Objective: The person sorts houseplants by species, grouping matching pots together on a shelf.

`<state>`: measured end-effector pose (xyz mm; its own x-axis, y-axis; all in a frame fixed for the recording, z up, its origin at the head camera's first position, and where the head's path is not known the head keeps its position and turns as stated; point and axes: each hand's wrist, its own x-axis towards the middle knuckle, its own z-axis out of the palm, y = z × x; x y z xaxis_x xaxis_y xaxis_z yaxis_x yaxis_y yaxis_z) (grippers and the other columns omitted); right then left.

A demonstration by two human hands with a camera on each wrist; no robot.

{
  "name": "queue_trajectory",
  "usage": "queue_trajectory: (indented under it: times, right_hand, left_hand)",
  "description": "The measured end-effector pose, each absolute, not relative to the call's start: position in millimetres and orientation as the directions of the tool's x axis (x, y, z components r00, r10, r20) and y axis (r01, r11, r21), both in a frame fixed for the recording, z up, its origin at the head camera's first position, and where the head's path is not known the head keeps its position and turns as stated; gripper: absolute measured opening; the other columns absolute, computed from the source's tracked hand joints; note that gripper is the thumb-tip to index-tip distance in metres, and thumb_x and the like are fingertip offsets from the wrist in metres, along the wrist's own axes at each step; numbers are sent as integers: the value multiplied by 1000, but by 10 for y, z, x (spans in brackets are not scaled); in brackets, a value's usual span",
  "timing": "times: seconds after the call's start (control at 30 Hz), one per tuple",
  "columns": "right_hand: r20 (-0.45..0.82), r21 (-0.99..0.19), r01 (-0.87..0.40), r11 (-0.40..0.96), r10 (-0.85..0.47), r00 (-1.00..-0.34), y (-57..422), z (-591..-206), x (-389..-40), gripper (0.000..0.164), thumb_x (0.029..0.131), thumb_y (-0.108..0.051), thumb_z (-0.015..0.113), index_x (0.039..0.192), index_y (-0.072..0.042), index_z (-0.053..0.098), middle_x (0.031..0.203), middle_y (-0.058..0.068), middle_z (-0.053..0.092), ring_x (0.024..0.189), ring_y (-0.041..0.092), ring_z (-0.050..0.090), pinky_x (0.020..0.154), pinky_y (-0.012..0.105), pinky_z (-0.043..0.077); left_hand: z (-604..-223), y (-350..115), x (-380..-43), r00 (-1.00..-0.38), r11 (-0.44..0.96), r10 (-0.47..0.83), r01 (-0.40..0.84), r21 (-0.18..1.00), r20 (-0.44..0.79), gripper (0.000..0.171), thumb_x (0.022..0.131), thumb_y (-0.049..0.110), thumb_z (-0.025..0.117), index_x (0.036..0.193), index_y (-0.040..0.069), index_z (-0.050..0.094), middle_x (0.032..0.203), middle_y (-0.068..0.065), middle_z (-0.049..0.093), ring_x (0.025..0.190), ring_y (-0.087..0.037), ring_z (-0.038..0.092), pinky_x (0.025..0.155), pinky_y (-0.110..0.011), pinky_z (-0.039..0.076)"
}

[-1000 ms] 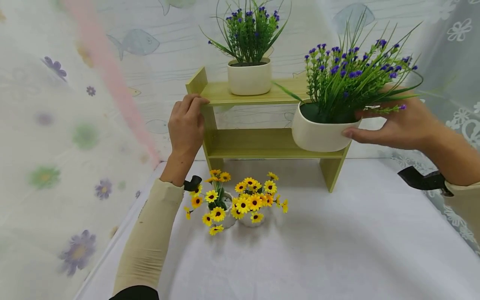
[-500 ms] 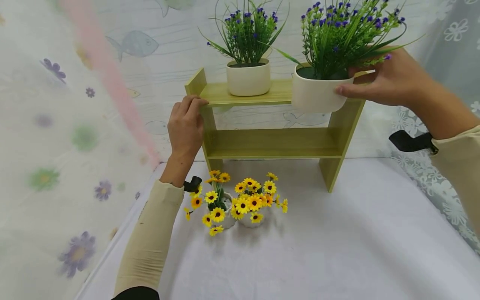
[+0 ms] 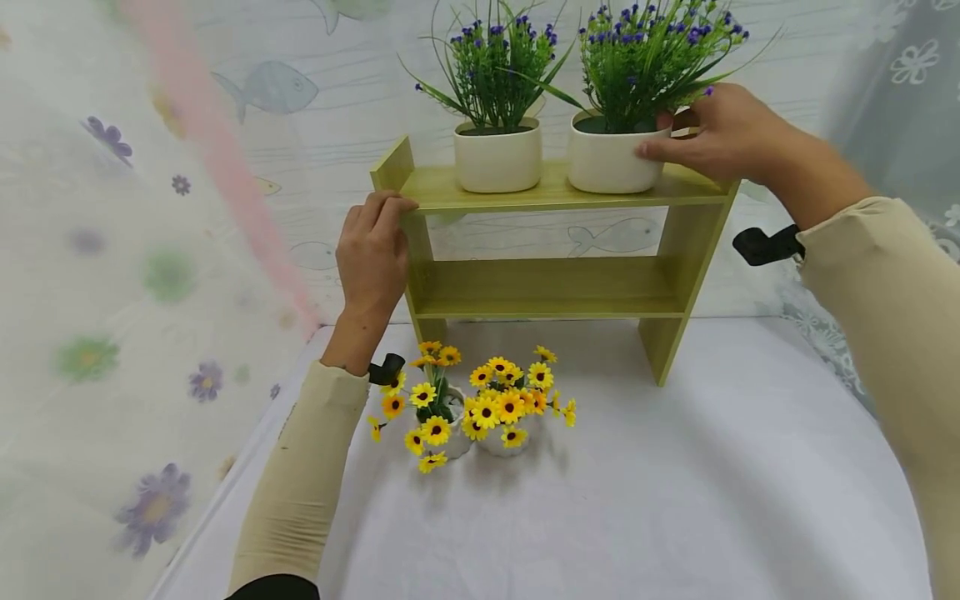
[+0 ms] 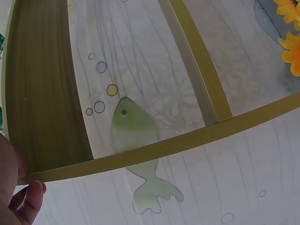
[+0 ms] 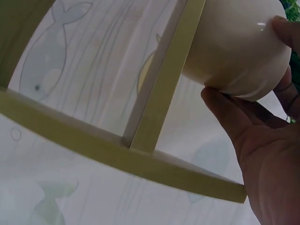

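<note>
My right hand [image 3: 731, 137] grips the right side of a white pot [image 3: 617, 158] of purple flowers, thumb on its front and fingers at the rim. The pot is over the right part of the green wooden shelf's [image 3: 555, 302] top board; in the right wrist view the white pot [image 5: 239, 44] shows beside the board's edge. My left hand [image 3: 375, 258] holds the shelf's upper left corner; the left wrist view shows the hand's fingers [image 4: 32, 199] bent around the side panel there. A matching white pot [image 3: 498, 158] of purple flowers stands upright on the top board's left part.
Two small white pots with yellow flowers stand on the white-clothed table in front of the shelf, a left one [image 3: 437, 429] and a right one [image 3: 504, 404]. A fish-print curtain [image 3: 277, 87] hangs behind, and a lace curtain [image 3: 911, 125] at the right.
My right hand has carried its flowerpot up and leftward, from in front of the shelf's right side to the top board, beside the other pot. My left hand has stayed on the shelf corner.
</note>
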<state>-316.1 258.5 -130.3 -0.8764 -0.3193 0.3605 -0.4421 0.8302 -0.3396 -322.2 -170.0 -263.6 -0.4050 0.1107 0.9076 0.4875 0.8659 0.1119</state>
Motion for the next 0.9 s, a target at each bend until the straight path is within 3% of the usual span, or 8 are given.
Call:
queue_trajectory:
  times: [0.13, 0.27, 0.47, 0.6, 0.7, 0.8, 0.9]
  right_hand:
    - [305, -410, -420, 809, -312, -900, 2534, -1267, -3244, 48, 106, -44, 60, 120, 0, 49, 134, 26, 55, 145, 46, 47, 106, 61, 36]
    - [253, -467, -373, 802, -283, -925, 2500, -1285, -3304, 51, 107, -47, 57, 123, 0, 46, 147, 29, 49, 146, 45, 42, 108, 62, 36]
    - [226, -534, -335, 777, -250, -941, 2443, -1350, -3338, 56, 109, -46, 51, 138, 1, 41, 162, 23, 38, 142, 39, 42, 99, 52, 37]
    - [233, -580, -331, 745, -237, -943, 2421, -1378, -3314, 66, 110, -44, 47, 157, 1, 31, 171, 19, 28, 155, 36, 35, 115, 53, 37]
    - [267, -598, -339, 727, -218, -939, 2415, -1414, -3268, 70, 111, -42, 45, 163, -1, 23, 173, 16, 25, 158, 35, 31, 126, 56, 29]
    - [312, -602, -351, 717, -194, -930, 2411, -1500, -3196, 70, 111, -39, 44, 164, -1, 18, 173, 17, 23, 158, 37, 31, 126, 59, 27]
    - [355, -605, -360, 711, -164, -920, 2402, -1618, -3107, 70, 109, -36, 46, 163, -1, 17, 170, 21, 27, 155, 40, 37, 122, 62, 33]
  left_hand:
    - [-2621, -1702, -3217, -408, 870, 104, 480, 116, 907, 27, 102, -4, 54, 117, 7, 74, 126, -10, 69, 105, -35, 64, 94, -47, 58]
    - [-2619, -1698, -3218, -414, 867, 103, 483, 122, 904, 28, 102, -4, 54, 117, 7, 74, 126, -9, 69, 105, -35, 64, 95, -47, 58]
    - [-2633, -1697, -3214, -414, 864, 106, 489, 123, 904, 29, 101, -6, 54, 117, 7, 74, 126, -9, 69, 105, -35, 64, 94, -47, 58]
    - [-2629, -1707, -3216, -401, 859, 106, 498, 120, 910, 29, 101, -6, 53, 117, 7, 74, 126, -9, 69, 104, -35, 64, 93, -47, 58]
    - [-2618, -1708, -3219, -393, 858, 112, 502, 111, 913, 29, 101, -6, 53, 117, 7, 74, 126, -9, 69, 104, -35, 63, 93, -46, 57]
    - [-2620, -1702, -3217, -402, 861, 110, 496, 115, 909, 29, 102, -6, 53, 118, 8, 73, 127, -8, 69, 105, -34, 63, 93, -46, 57]
    - [-2634, -1692, -3219, -414, 861, 106, 492, 125, 904, 29, 102, -6, 53, 118, 8, 73, 127, -8, 69, 105, -34, 63, 92, -46, 58]
